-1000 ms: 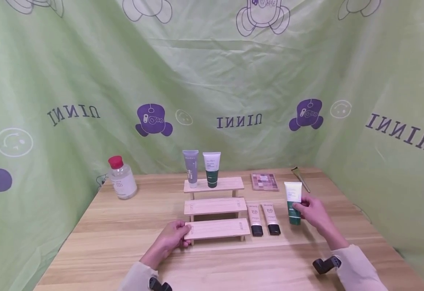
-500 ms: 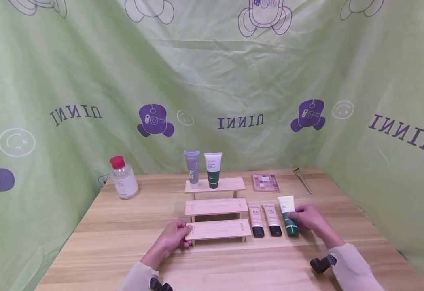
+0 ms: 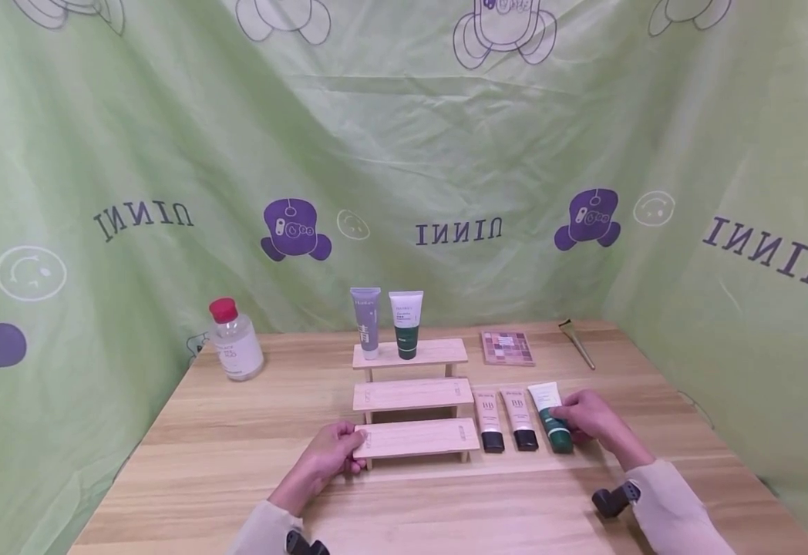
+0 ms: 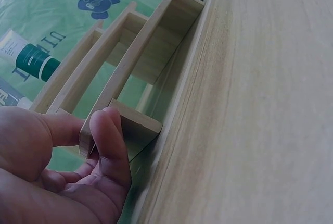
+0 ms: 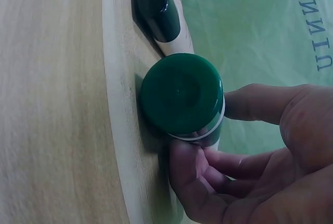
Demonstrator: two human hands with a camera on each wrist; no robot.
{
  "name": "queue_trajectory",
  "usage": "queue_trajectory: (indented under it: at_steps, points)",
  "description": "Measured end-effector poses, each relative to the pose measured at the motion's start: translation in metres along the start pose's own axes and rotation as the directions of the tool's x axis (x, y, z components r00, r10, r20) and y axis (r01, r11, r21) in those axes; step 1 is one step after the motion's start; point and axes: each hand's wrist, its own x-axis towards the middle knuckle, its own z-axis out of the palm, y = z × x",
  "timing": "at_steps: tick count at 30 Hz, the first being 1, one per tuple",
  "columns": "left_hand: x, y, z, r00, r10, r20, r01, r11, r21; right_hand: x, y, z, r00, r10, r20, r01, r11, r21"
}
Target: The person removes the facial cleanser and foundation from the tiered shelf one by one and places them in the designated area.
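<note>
The left hand (image 3: pixel 334 449) pinches the rack (image 3: pixel 414 438) at its front left end. Right of the rack are two BB tubes (image 3: pixel 519 416), and beside them is the green tube (image 3: pixel 556 430), cap (image 3: pixel 561 443) at the near end, long axis front to back, slightly slanted. The right hand (image 3: pixel 590 416), the nearer one, pinches it from the right.

White-and-green tubes (image 3: pixel 550 424); pink BB tubes (image 3: pixel 489 414), black caps (image 3: pixel 493 442).
Curtain (image 3: pixel 390 139) pale green, purple cartoon print (image 3: pixel 291 229); bottle cap (image 3: pixel 223 311) red.
</note>
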Motion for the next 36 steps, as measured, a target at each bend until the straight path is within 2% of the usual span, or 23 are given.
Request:
queue_trajectory:
  at_steps: [14, 19, 27, 31, 33, 36]
  points:
    - [0.001, 0.003, 0.0, 1.0, 0.007, -0.009, -0.007, 1.0, 0.014, 0.003, -0.002, -0.003, 1.0, -0.002, -0.009, 0.002, 1.0, -0.011]
    - [0.001, 0.003, 0.0, 1.0, 0.011, -0.009, -0.011, 1.0, 0.009, 0.005, -0.002, -0.003, 0.999, -0.004, -0.033, 0.003, 0.999, -0.052]
    - [0.0, 0.004, 0.0, 1.0, 0.007, -0.006, -0.007, 1.0, 0.003, 0.003, -0.006, -0.004, 0.993, -0.038, -0.114, 0.017, 0.983, -0.184]
    - [0.0, 0.003, 0.0, 1.0, 0.006, -0.004, -0.006, 1.0, 0.004, 0.001, -0.018, 0.0, 0.966, -0.154, -0.206, 0.102, 0.965, -0.242]
    - [0.0, 0.003, 0.0, 1.0, 0.006, 0.0, -0.006, 1.0, 0.003, -0.001, -0.027, 0.003, 0.936, -0.234, -0.261, 0.165, 0.951, -0.26]
    - [0.0, 0.002, 0.0, 1.0, 0.007, 0.004, -0.007, 1.0, -0.001, -0.005, -0.046, 0.009, 0.878, -0.347, -0.331, 0.264, 0.926, -0.269]
